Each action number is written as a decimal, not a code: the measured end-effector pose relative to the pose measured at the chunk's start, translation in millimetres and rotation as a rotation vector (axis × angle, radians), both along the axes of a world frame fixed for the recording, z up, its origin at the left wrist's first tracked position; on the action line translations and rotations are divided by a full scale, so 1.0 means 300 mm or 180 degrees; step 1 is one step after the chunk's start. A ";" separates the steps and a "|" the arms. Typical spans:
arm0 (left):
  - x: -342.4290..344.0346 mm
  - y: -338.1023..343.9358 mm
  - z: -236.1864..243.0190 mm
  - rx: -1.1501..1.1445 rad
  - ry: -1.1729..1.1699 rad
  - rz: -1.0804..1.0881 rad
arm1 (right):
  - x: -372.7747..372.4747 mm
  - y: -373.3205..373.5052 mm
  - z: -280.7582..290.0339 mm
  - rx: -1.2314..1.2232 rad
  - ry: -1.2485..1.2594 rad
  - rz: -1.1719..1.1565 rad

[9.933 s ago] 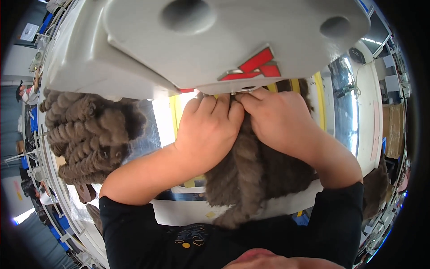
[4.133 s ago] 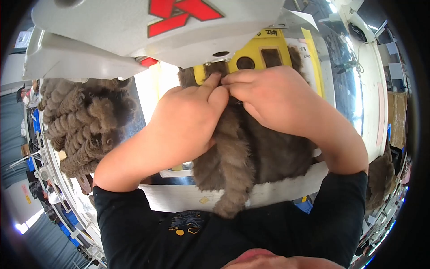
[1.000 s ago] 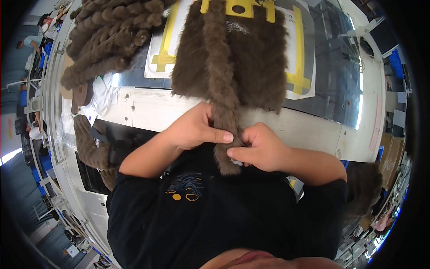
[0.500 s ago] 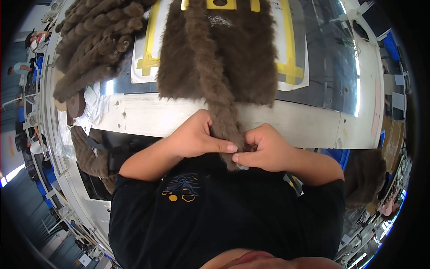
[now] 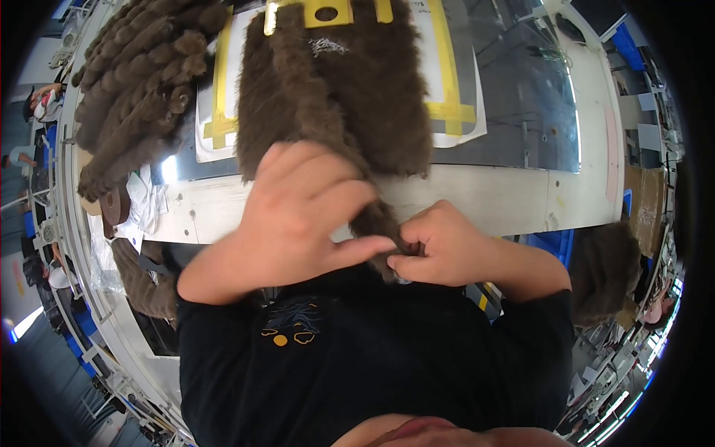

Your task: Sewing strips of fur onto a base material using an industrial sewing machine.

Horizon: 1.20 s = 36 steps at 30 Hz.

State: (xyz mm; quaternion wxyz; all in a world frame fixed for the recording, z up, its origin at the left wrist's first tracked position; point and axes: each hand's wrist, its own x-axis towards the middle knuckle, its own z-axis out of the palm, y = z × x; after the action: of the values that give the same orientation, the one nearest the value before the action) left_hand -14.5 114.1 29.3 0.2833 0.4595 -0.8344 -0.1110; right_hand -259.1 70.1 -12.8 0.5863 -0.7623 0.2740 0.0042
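A long, narrow brown fur strip [image 5: 316, 104] hangs from a flat brown fur panel [image 5: 391, 104] over the table's near edge toward my body. My right hand [image 5: 445, 246] is closed in a pinch on the strip's lower end, close to my black shirt. Over the middle of the strip is my left hand [image 5: 298, 212], its thumb held apart from the slightly blurred fingers. The back of that hand hides part of the strip. White marks [image 5: 328, 47] show on the panel, below a yellow piece with a round hole [image 5: 326, 13].
Beneath the panel lies a white board edged with yellow tape [image 5: 450, 112]. Brown fur strips [image 5: 141, 97] are heaped at the far left, near a brown tape roll [image 5: 116, 204] and clear plastic [image 5: 149, 205]. More brown fur [image 5: 607, 272] hangs at right, beside a cardboard box [image 5: 644, 205].
My left hand has let go of the strip's lower end and moved up and left, its fingers opening. My right hand keeps its pinch. The whole view has shifted slightly.
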 end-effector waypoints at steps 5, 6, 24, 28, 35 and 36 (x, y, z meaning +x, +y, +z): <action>-0.027 -0.187 -0.056 0.1149 -0.0327 -0.1953 | 0.004 -0.031 0.066 -0.0241 0.0047 0.0158; -0.039 -0.206 -0.065 0.1695 -0.0343 -0.2046 | -0.004 -0.040 0.073 -0.0495 0.0077 0.0176; 0.004 -0.193 -0.181 0.1969 0.1752 -0.0634 | -0.195 -0.234 0.088 -0.3546 0.0506 -0.2155; 0.007 -0.185 -0.219 0.1355 0.1899 -0.0767 | -0.077 -0.141 0.094 -0.1253 -0.0470 -0.1506; -0.017 -0.154 -0.234 0.0412 0.1765 -0.0623 | 0.057 -0.058 0.011 -0.1571 -0.1602 -0.1824; -0.014 -0.154 -0.232 0.0411 0.1754 -0.0627 | 0.058 -0.057 0.015 -0.1572 -0.1612 -0.1829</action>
State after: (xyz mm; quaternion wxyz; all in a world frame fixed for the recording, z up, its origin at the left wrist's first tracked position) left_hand -18.5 67.9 -40.3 0.4572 0.3460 -0.7579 -0.3113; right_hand -241.8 53.0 -8.2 0.4129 -0.7493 0.3153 -0.4107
